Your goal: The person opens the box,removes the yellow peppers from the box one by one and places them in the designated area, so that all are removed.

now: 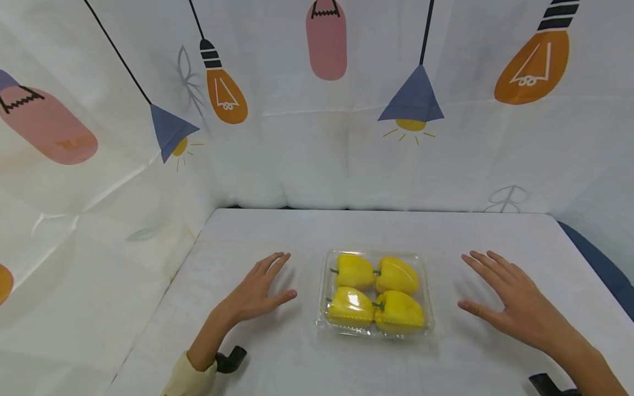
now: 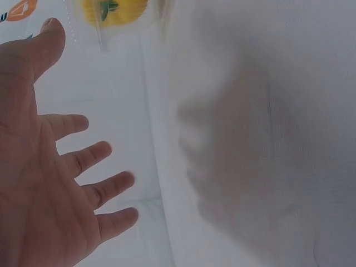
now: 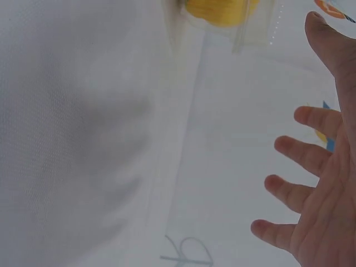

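A clear plastic box [image 1: 324, 324] lies on the white table, with several yellow bell peppers [image 1: 398, 311] inside it in two rows, their green stems pointing left. To the left of the box, my left hand [image 1: 260, 294] hovers above the table with fingers straight and thumb spread, holding nothing. My right hand [image 1: 510, 300] is on the other side, apart from the box, its fingers likewise extended and its palm turned inward. In the left wrist view a yellow pepper [image 2: 119, 11] shows at the top behind the plastic. The right wrist view also catches part of a yellow pepper [image 3: 222, 10].
The white table [image 1: 277, 231] ends at the back against a white curtain [image 1: 307, 154] printed with lamps and bulbs. The curtain also runs down the left side. Something dark blue [image 1: 599, 264] shows past the table's right edge.
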Demonstrator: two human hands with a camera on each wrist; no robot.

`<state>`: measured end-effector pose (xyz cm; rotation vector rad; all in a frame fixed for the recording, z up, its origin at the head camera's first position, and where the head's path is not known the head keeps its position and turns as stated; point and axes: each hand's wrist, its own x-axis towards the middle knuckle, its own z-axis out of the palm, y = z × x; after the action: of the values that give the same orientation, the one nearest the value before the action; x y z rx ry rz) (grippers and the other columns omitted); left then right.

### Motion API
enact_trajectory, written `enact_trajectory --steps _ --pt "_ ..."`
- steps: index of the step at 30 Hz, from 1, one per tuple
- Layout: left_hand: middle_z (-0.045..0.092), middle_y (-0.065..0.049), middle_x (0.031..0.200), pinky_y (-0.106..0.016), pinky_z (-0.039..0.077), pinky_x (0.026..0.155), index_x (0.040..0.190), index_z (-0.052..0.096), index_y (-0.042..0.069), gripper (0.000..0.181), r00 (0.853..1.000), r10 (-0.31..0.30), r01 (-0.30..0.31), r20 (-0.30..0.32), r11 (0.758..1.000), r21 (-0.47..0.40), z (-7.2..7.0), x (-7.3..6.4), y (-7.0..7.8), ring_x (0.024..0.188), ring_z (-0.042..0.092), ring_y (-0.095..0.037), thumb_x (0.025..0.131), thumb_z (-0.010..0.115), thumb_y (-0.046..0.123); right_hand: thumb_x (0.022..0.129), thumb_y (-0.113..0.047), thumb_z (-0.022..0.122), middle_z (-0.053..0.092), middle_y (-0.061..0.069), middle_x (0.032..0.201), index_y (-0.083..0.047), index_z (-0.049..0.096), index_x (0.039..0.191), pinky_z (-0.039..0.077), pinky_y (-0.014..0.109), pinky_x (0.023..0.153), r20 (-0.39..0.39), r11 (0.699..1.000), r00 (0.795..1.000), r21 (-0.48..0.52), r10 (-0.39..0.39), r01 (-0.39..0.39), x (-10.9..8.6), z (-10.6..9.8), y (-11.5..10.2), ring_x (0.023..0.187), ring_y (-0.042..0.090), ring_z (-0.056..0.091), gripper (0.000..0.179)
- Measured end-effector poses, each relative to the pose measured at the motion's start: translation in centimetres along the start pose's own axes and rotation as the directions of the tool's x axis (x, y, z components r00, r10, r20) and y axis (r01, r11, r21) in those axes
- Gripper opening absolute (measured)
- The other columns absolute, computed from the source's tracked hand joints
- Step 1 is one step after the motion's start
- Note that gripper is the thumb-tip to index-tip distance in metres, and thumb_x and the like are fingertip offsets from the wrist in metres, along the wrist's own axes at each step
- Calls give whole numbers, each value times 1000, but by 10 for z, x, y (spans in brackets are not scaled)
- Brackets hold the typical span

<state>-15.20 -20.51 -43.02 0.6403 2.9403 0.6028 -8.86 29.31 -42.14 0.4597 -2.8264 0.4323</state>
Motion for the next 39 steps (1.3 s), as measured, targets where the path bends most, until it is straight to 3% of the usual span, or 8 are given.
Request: enact_trajectory --steps 4,9,13,19,28,39 --pt "26 2 151 -55 36 100 149 22 31 82 999 -11 13 50 999 -32 1 -1 3 135 29 -22 82 58 63 71 -52 76 39 12 146 -25 31 147 13 63 107 -15 1000 1000 8 -3 3 0 0 -3 136 38 24 92" --pt "24 1 152 -56 36 100 149 21 34 83 994 -11 20 105 996 -85 1 -2 8 137 26 -20 81 60 62 70 -54 77 44 10 141 -28 34 146 28 67 97 -1 999 1000 45 6 -6 -1 -1 -8 125 36 37 91" --pt "23 1 153 -57 36 100 149 22 35 83 992 14 3 129 992 -130 1 -2 12 138 24 -20 81 62 60 70 -56 75 47 11 138 -29 34 146 33 69 88 28 998 999 63 16 -18 -2 -1 -14 121 37 39 91" --pt "24 10 150 -57 35 101 144 19 46 78 985 68 -33 157 976 -214 3 -1 15 137 25 -17 81 64 57 66 -57 78 50 9 133 -32 38 143 40 64 84 28 997 1000 78 -3 1 -4 2 -18 118 34 44 90" --pt "29 14 147 -49 39 101 146 26 33 80 966 175 -108 189 942 -319 8 0 16 129 40 -20 81 69 49 64 -59 77 53 4 130 -32 41 140 44 60 82 54 994 998 103 -34 28 -5 4 -23 114 28 49 88" --pt "31 11 148 -49 38 101 147 26 26 85 952 214 -111 220 908 -404 12 -1 21 128 41 -20 79 73 45 64 -60 76 52 -2 132 -31 43 138 47 56 83 82 988 995 143 -65 52 -7 9 -28 114 22 51 86"
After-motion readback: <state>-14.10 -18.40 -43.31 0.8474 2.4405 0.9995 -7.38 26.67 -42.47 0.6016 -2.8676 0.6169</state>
